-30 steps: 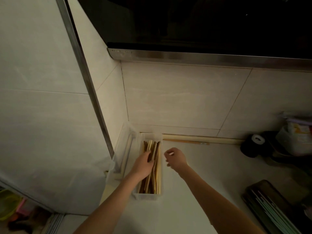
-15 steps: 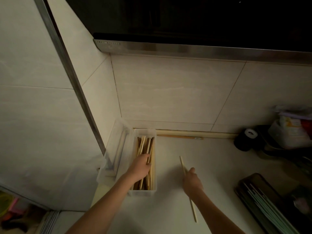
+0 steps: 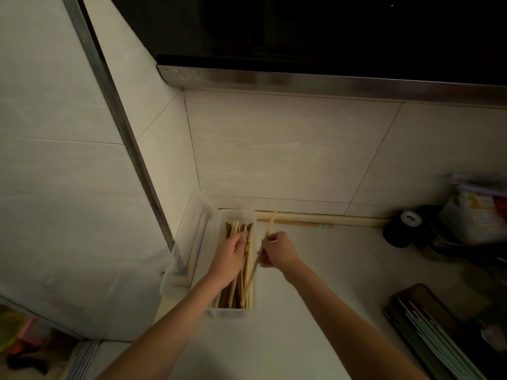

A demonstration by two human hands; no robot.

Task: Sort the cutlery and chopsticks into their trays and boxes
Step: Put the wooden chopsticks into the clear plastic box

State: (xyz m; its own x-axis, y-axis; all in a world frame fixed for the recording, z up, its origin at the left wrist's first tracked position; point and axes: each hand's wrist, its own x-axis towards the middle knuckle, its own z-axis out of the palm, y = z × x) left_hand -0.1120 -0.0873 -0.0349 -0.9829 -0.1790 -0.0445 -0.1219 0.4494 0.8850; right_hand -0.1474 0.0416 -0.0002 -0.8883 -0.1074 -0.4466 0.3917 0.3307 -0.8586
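Observation:
A clear plastic box (image 3: 238, 313) stands on the white counter by the corner, filled with several wooden chopsticks (image 3: 236, 293) lying lengthwise. My left hand (image 3: 230, 257) rests on top of those chopsticks, fingers spread over them. Just right of the box's rim, my right hand (image 3: 279, 250) grips a pale wooden chopstick (image 3: 271, 224) that slants over the box, its lower end among the others. A second clear box (image 3: 189, 237) to the left holds a pale stick.
A dark tray (image 3: 395, 311) with several pale green chopsticks lies at the lower right. A long pale stick and a pencil-like stick (image 3: 299, 222) lie along the wall. A black tape roll (image 3: 402, 229) and bags sit at the far right. A range hood hangs overhead.
My right hand picked the pale chopstick up off the counter and carried it left to the box. My left hand stayed on the chopsticks in the box.

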